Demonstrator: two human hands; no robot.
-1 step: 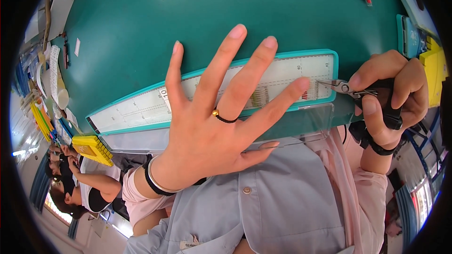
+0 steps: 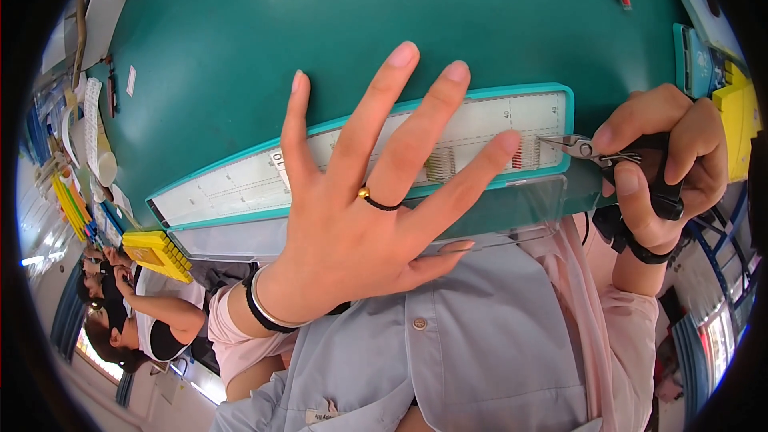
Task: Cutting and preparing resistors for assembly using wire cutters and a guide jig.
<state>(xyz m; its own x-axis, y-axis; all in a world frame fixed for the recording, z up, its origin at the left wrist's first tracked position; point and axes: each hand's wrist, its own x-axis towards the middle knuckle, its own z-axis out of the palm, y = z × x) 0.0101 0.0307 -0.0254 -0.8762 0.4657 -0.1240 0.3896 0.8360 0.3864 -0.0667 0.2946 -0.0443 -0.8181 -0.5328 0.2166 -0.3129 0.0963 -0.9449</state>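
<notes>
Rightward, the right hand (image 2: 670, 148) has its grip closed about the dark handles of a pair of pliers (image 2: 578, 145), thumb and fingers on opposite sides, presumably so that the slim tips can be aimed sideways. These tips reach over the near-right end of a long tray (image 2: 570, 130), beside a row of fine strands (image 2: 529, 150) with red marks at its left edge. The left hand (image 2: 348, 212) grasps nothing; its grip is open, fingers spread across the tray, perhaps to steady it. Whether its index finger presses the sheet (image 2: 552, 108) is hard to tell. The pliers are polished metal, pointed; the tray is narrow, teal-rimmed, its white sheet ruled. A clear, glossy plastic lid (image 2: 528, 210) lies alongside, nearer the body; beneath spreads the smooth green desk (image 2: 240, 24).
</notes>
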